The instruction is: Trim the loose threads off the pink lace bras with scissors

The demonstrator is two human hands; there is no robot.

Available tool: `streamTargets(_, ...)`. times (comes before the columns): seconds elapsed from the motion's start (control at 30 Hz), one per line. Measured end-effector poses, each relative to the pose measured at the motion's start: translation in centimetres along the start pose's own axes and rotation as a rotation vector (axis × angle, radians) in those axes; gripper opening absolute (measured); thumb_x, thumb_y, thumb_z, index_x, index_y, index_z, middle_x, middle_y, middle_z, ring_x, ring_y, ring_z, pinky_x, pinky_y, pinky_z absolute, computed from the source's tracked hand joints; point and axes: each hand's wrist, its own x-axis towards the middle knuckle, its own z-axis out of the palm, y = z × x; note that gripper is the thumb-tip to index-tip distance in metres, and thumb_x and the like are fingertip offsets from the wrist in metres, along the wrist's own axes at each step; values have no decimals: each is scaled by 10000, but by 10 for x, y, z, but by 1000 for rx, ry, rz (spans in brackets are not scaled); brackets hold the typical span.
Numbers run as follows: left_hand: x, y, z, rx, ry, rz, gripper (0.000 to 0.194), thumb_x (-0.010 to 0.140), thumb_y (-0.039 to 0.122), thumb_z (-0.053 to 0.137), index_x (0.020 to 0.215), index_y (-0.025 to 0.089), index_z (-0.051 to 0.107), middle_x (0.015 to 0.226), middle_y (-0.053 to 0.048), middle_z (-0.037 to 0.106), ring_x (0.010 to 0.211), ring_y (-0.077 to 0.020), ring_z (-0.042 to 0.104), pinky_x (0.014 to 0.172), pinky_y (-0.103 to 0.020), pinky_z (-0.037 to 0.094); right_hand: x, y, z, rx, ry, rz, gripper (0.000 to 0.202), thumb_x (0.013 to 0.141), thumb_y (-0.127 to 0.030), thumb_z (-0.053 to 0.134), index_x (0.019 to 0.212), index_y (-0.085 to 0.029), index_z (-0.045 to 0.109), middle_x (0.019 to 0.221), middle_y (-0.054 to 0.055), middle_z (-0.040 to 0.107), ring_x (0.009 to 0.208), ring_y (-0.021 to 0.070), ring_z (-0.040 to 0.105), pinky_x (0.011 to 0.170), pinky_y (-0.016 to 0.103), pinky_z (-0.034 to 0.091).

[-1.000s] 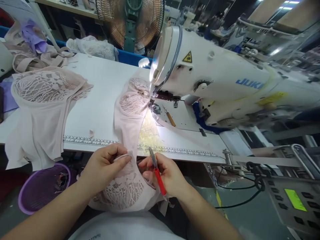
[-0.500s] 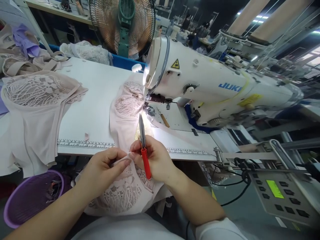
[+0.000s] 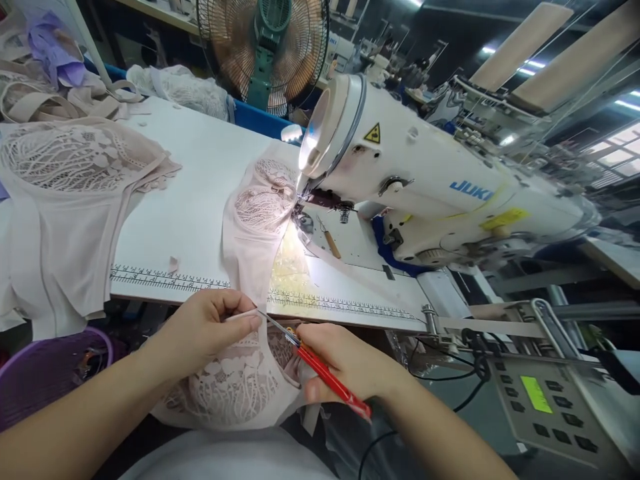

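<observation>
Garment [image 3: 235, 393] partly behind left hand [image 3: 200, 333], basket [image 3: 37, 380] cropped, contents [image 3: 87, 363] seemingly blurred

The single view comes from a camera worn on the person's head. It faces forward and down, quite near to the left hand [image 3: 200, 330] and the right hand [image 3: 355, 357] at the lower middle of the frame, and sees beyond them the tabletop [image 3: 195, 160] and, at upper right, the workroom [image 3: 430, 60].
</observation>
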Motion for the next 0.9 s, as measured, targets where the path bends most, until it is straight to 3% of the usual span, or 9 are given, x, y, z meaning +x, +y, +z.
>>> streamTargets(0.2,4,0,-2,8,2,-23,275,721,421,663,655,171,570,493,64,417,446,-72,314,455,-209,204,-2,-7,1,27,95,126,668,612,-841,564,662,-200,385,634,-27,430,574,115,324,522,235,234)
streamTargets(0.6,4,2,0,2,-11,-40,262,721,397,673,656,170,559,474,80,382,441,-62,281,446,-200,186,-4,-4,12,30,104,182,440,752,-530,628,636,-207,352,608,-34,425,549,111,347,516,234,249)
streamTargets(0.9,3,-1,-3,-15,4,-56,298,717,430,686,641,178,546,480,75,388,436,-69,293,445,-207,218,6,1,28,33,196,155,439,770,-452,632,597,-214,306,584,-46,375,533,101,338,504,228,258)
